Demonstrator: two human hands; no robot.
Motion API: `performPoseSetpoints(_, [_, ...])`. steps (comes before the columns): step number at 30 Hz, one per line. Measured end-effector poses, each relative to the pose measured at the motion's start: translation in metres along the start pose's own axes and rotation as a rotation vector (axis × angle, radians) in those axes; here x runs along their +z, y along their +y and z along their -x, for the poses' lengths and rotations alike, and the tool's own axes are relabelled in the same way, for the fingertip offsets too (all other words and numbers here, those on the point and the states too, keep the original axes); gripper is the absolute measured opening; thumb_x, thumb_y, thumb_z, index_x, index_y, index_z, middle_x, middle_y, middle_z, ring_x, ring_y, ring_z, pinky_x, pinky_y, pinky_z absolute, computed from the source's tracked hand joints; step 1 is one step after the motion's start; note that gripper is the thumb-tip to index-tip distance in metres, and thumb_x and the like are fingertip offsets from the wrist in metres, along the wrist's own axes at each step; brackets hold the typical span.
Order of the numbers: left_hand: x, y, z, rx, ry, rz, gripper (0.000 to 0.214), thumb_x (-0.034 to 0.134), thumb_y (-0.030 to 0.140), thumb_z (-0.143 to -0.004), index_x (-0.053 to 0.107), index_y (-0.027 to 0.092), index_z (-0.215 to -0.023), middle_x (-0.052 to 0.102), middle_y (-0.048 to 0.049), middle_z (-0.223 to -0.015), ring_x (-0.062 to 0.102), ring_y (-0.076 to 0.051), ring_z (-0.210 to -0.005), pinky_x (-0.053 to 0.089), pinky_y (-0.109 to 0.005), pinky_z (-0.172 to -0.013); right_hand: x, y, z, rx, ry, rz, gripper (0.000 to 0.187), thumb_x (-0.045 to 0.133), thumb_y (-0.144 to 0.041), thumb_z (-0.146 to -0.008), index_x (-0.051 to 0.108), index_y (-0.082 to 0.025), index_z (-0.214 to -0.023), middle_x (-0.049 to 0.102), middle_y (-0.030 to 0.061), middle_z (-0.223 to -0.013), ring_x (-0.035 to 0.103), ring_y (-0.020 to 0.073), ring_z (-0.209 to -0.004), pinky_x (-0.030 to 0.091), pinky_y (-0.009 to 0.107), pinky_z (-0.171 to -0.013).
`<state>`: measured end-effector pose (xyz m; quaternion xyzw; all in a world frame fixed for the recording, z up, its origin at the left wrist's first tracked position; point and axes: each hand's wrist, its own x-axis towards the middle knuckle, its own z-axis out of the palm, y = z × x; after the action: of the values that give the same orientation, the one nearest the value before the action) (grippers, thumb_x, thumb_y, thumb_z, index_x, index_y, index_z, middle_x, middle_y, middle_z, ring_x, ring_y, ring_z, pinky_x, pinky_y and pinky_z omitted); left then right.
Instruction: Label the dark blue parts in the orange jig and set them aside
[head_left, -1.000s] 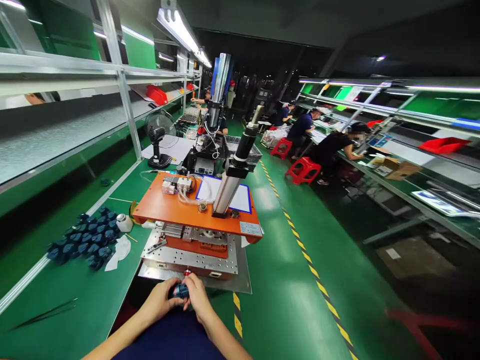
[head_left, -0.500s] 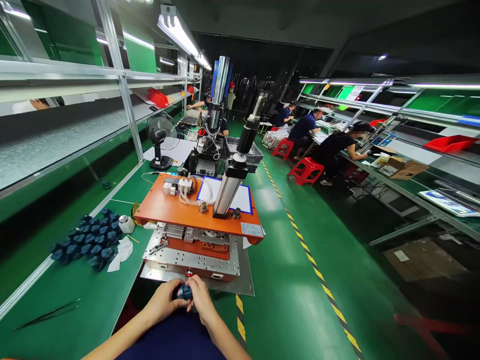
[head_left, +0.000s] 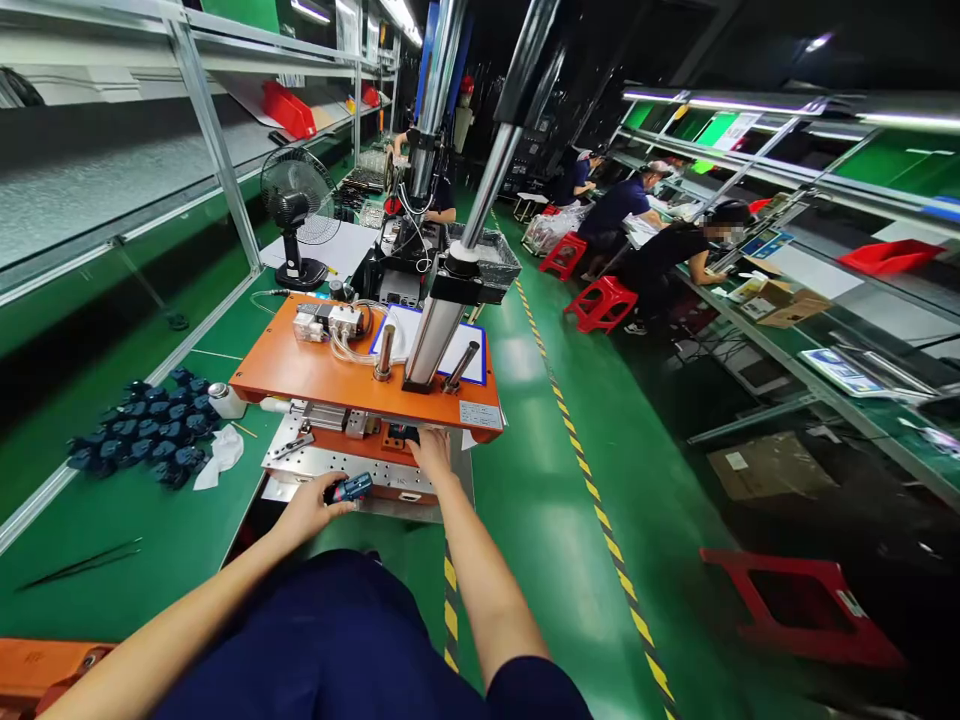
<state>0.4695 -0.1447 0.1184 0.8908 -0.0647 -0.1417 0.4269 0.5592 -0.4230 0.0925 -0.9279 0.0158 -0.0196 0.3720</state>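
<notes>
My left hand (head_left: 311,508) is closed on a small dark blue part (head_left: 349,488) in front of the press machine (head_left: 360,385). My right hand (head_left: 430,450) reaches forward under the machine's orange top plate, its fingers at a dark piece (head_left: 403,434) in the fixture. Whether those fingers grip it is hidden from me. A pile of several similar dark blue parts (head_left: 139,428) lies on the green bench (head_left: 112,520) to the left.
A white cloth (head_left: 217,455), a small white bottle (head_left: 223,400), tweezers (head_left: 79,565) and a black fan (head_left: 296,215) are on the bench. Other people sit on red stools (head_left: 600,300) at the right-hand line. A red stool (head_left: 802,605) stands at the near right.
My right hand left the blue part and reached forward into the machine's fixture. My left hand keeps the part. The view has moved closer and tilted down.
</notes>
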Motion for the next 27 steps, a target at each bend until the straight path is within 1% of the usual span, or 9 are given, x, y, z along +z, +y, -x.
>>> performPoseSetpoints(3, [0.000, -0.001, -0.005, 0.012, 0.026, -0.027, 0.049, 0.071, 0.040, -0.077, 0.067, 0.016, -0.119, 0.075, -0.0104, -0.112, 0.070, -0.028, -0.102, 0.053, -0.037, -0.091, 0.005, 0.003, -0.022, -0.035, -0.053, 0.061, 0.027, 0.076, -0.012, -0.072, 0.073, -0.021, -0.098, 0.071, 0.0122, -0.117, 0.052, 0.0368, -0.126, 0.031, 0.051, -0.110])
performPoseSetpoints(7, [-0.002, 0.006, -0.028, 0.064, 0.051, -0.082, 0.050, 0.071, 0.040, -0.079, 0.065, 0.018, -0.124, 0.074, -0.0099, -0.117, 0.070, -0.028, -0.106, 0.053, -0.037, -0.092, 0.002, 0.008, -0.022, -0.103, -0.030, 0.054, 0.027, 0.076, -0.019, -0.076, 0.072, -0.022, -0.103, 0.071, 0.0114, -0.118, 0.054, 0.0353, -0.124, 0.034, 0.050, -0.108])
performPoseSetpoints(10, [0.002, 0.019, -0.064, 0.121, 0.055, -0.143, 0.050, 0.071, 0.037, -0.082, 0.063, 0.020, -0.128, 0.070, -0.0107, -0.126, 0.066, -0.030, -0.114, 0.051, -0.039, -0.097, -0.003, 0.016, 0.003, -0.140, 0.042, 0.007, 0.029, 0.073, -0.024, -0.081, 0.069, -0.022, -0.110, 0.068, 0.0111, -0.122, 0.054, 0.0325, -0.122, 0.036, 0.050, -0.108])
performPoseSetpoints(13, [0.015, 0.037, -0.106, 0.179, 0.021, -0.209, 0.045, 0.072, 0.029, -0.082, 0.065, 0.023, -0.125, 0.070, -0.0101, -0.127, 0.064, -0.030, -0.118, 0.049, -0.039, -0.100, -0.008, 0.032, 0.050, -0.131, 0.138, -0.067, 0.030, 0.068, -0.028, -0.085, 0.066, -0.021, -0.115, 0.066, 0.0112, -0.123, 0.054, 0.0288, -0.118, 0.042, 0.046, -0.104])
performPoseSetpoints(17, [0.039, 0.054, -0.149, 0.225, -0.054, -0.291, 0.036, 0.072, 0.024, -0.083, 0.069, 0.025, -0.119, 0.073, -0.0087, -0.117, 0.063, -0.033, -0.118, 0.048, -0.043, -0.101, -0.013, 0.061, 0.115, -0.008, 0.296, -0.161, 0.032, 0.061, -0.036, -0.089, 0.064, -0.018, -0.115, 0.064, 0.0145, -0.119, 0.055, 0.0288, -0.112, 0.044, 0.049, -0.101])
performPoseSetpoints(20, [0.053, 0.056, -0.163, 0.255, -0.104, -0.331, 0.035, 0.068, 0.025, -0.086, 0.067, 0.023, -0.121, 0.072, -0.0099, -0.119, 0.061, -0.034, -0.120, 0.046, -0.045, -0.103, -0.016, 0.082, 0.145, 0.107, 0.370, -0.226, 0.034, 0.061, -0.041, -0.087, 0.065, -0.019, -0.112, 0.064, 0.0136, -0.117, 0.056, 0.0283, -0.110, 0.045, 0.049, -0.101])
performPoseSetpoints(22, [0.060, 0.054, -0.167, 0.281, -0.133, -0.340, 0.033, 0.064, 0.027, -0.089, 0.066, 0.022, -0.122, 0.070, -0.0113, -0.122, 0.060, -0.033, -0.121, 0.044, -0.044, -0.104, -0.018, 0.095, 0.153, 0.183, 0.402, -0.269, 0.035, 0.064, -0.044, -0.083, 0.067, -0.020, -0.109, 0.065, 0.0126, -0.116, 0.056, 0.0282, -0.111, 0.044, 0.047, -0.102])
performPoseSetpoints(24, [0.066, 0.052, -0.167, 0.301, -0.141, -0.335, 0.033, 0.062, 0.032, -0.091, 0.066, 0.021, -0.122, 0.069, -0.0125, -0.124, 0.059, -0.033, -0.122, 0.044, -0.043, -0.104, -0.018, 0.106, 0.152, 0.258, 0.426, -0.319, 0.039, 0.068, -0.047, -0.077, 0.068, -0.019, -0.104, 0.066, 0.0126, -0.114, 0.058, 0.0286, -0.110, 0.044, 0.046, -0.102])
performPoseSetpoints(27, [0.069, 0.050, -0.160, 0.293, -0.075, -0.305, 0.038, 0.065, 0.045, -0.088, 0.068, 0.021, -0.117, 0.069, -0.0136, -0.124, 0.058, -0.034, -0.122, 0.044, -0.044, -0.104, -0.015, 0.114, 0.138, 0.358, 0.420, -0.431, 0.045, 0.068, -0.056, -0.074, 0.070, -0.017, -0.097, 0.070, 0.0110, -0.101, 0.064, 0.0272, -0.096, 0.050, 0.041, -0.089])
